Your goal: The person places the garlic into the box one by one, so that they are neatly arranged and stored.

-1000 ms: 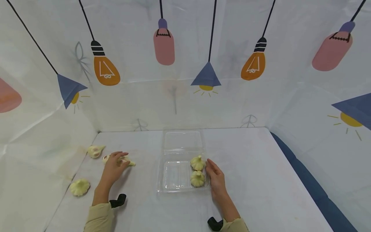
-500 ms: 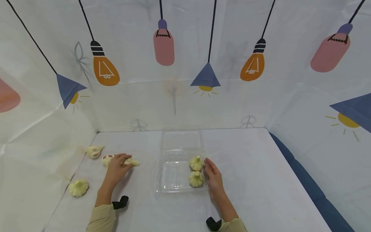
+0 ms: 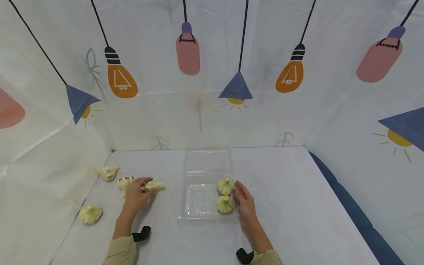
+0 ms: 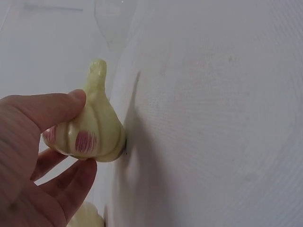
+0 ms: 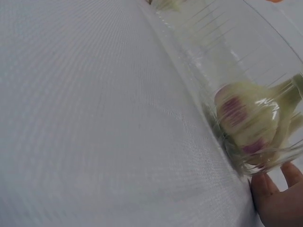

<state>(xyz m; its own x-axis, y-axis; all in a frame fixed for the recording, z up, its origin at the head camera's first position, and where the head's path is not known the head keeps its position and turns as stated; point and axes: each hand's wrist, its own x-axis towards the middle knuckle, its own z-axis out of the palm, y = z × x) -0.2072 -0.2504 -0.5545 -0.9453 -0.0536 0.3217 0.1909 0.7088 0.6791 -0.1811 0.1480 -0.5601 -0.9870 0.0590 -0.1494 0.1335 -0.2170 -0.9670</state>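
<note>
My left hand [image 3: 137, 193] pinches a garlic bulb [image 3: 155, 185] between thumb and fingers. In the left wrist view this bulb [image 4: 102, 125] has purple patches and its pale stem points up and away. To the right lies an opened clear plastic container [image 3: 198, 218], with two garlic bulbs [image 3: 225, 204] one behind the other along its right side. Straight-fingered, my right hand [image 3: 246, 206] rests against the container's right side. The right wrist view has its fingertips [image 5: 260, 185] at the container's lower corner, near a garlic bulb [image 5: 251, 118] visible through the wall.
A purple-streaked garlic bulb [image 3: 124, 183] lies just left of my left hand. Two more sit near the table's left edge, one at the back [image 3: 109, 173] and one nearer [image 3: 90, 214]. The container's clear lid [image 3: 208, 161] lies folded back. Printed white sheeting [image 3: 159, 117] encloses the white table [image 3: 291, 206].
My left hand has moved right with the pinched garlic bulb, uncovering the purple-streaked one behind it. The right hand stays beside the container.
</note>
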